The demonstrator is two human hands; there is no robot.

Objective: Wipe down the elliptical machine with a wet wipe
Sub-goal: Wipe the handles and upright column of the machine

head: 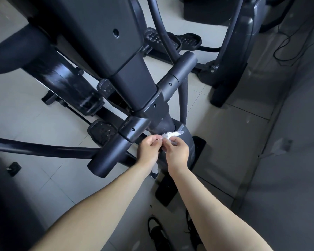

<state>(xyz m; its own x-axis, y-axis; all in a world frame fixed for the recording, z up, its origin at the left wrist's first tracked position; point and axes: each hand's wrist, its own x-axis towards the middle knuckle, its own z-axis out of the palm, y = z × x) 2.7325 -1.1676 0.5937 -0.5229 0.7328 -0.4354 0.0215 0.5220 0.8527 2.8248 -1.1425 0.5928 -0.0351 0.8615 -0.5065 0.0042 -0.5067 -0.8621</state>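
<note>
Head view: wet wipe point(171, 135), bunched, is pinched between left hand point(149, 149) and right hand point(177, 151), just beyond fingertips, above elliptical machine point(134, 84) housing. Risk: fingertip-only pinch may tear or drop wipe.

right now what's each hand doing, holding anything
Left hand: pinches one edge of the wet wipe.
Right hand: pinches the same wet wipe, fingers curled on it.

The matte black elliptical machine point(134, 78) stood upright, and the crumpled white wet wipe point(171, 135) was pinched between the left hand point(149, 151) and right hand point(177, 153) beside its central column's foot.
</note>
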